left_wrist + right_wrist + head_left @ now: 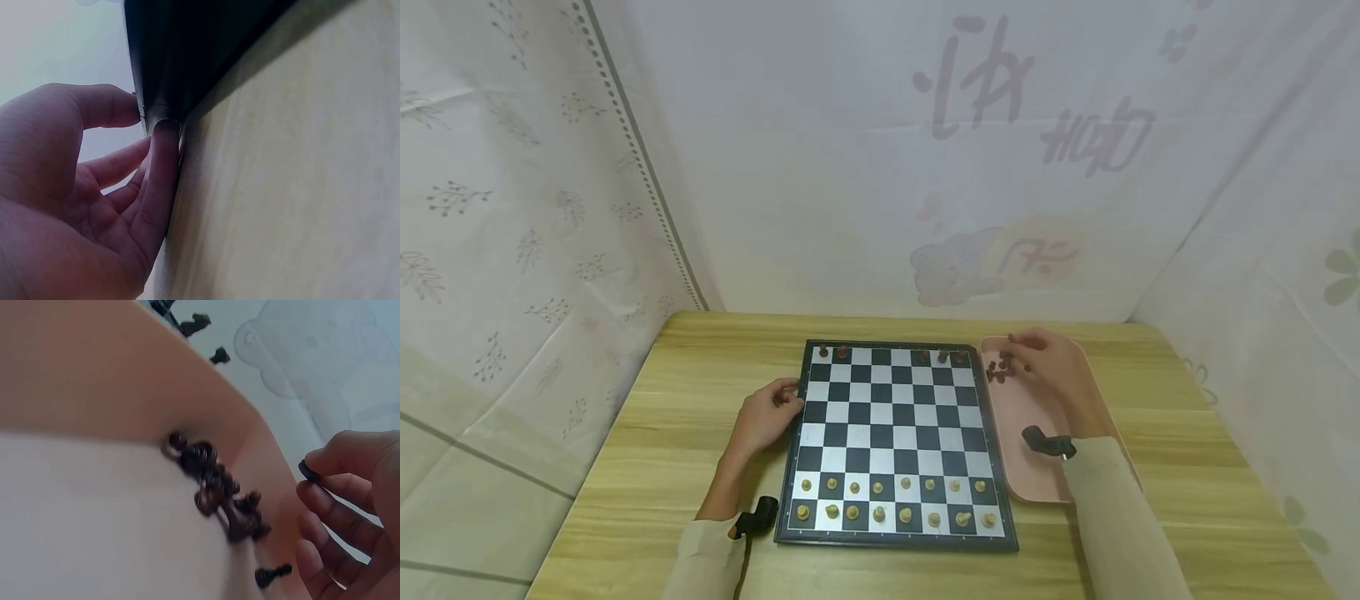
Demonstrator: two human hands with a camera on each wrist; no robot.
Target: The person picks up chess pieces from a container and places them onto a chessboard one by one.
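Note:
The black-and-white chessboard (892,414) lies on the table, with two rows of cream chess pieces (878,514) along its near side and several dark pieces (842,352) at both ends of its far row. My left hand (769,414) grips the board's left edge; in the left wrist view the thumb and a finger (164,162) press against the dark rim (181,56). Over the far end of the pink tray (1018,467), my right hand (1051,365) pinches a small dark chess piece (307,470) between thumb and forefinger. Most of that piece is hidden by the fingers.
A pile of dark chess pieces (215,481) lies in the tray's far left part, and one pawn-like piece (272,575) lies apart from it. The tray stands against the board's right side. Patterned cloth (850,167) hangs behind the wooden table (715,358).

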